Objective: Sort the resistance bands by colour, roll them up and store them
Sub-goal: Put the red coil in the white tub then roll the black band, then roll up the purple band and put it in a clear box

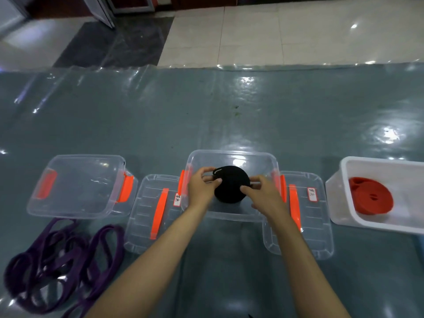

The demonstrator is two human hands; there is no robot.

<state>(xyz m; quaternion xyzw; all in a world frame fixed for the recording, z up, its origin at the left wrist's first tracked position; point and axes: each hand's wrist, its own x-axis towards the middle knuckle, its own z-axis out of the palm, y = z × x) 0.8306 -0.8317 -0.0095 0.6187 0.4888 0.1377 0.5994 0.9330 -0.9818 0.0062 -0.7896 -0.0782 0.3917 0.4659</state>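
A black roll [230, 184] of resistance band is held over the middle clear box [231, 157], between two hands. The left hand [202, 187] grips its left edge, fingers curled over the far side and thumb laid on the near face; the right hand [263, 193] pinches the right edge, thumb on the face and fingers tucked behind. Whether the roll rests on the box floor cannot be told.

The roll is judged to be light, rubbery and springy — a coil that would loosen if released at one side only. A loose tail seems to show at the upper left, so pressure is best kept on the rim from both sides, not on the flat face.

The purple bands [57, 260] lie unrolled on the table [206, 111] at the left, in front of another clear box [80, 161]. A red roll [371, 196] is stored in the white box [344, 180] at the right. Two lids [146, 226] lie flat beside the middle box.
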